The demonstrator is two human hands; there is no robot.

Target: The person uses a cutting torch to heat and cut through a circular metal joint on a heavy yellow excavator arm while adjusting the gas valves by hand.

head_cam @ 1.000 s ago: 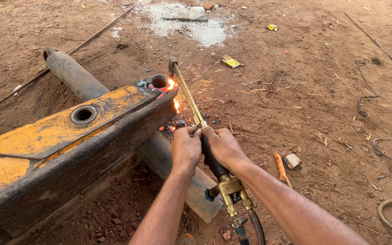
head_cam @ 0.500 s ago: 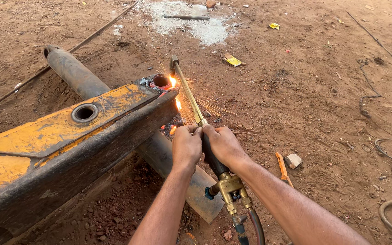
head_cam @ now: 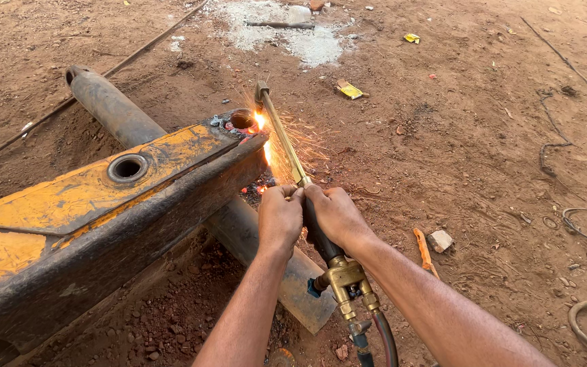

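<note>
Both hands grip a brass cutting torch (head_cam: 287, 146) over bare red dirt ground (head_cam: 484, 156). The left hand (head_cam: 280, 217) is clenched around the torch's tube just below where it leaves the handle, and the right hand (head_cam: 334, 214) is wrapped around the dark handle right beside it, the two hands touching. Below the right hand sits the brass valve block (head_cam: 344, 282), with hoses (head_cam: 375, 340) running off toward the near edge of the view.

The torch slants up and away from the hands, and its tip (head_cam: 261, 90) stands at the far end of a large yellow, rust-worn steel beam (head_cam: 103, 211). A bright flame (head_cam: 261, 122) burns at the beam's end beside a round hole (head_cam: 242, 119), and sparks (head_cam: 293, 146) spray down toward the ground. A second round hole (head_cam: 128, 167) sits farther along the beam's top. A grey steel cylinder (head_cam: 110, 109) lies on the ground under and beyond the beam. A small stone (head_cam: 440, 240) lies to the right of the arms.
</note>
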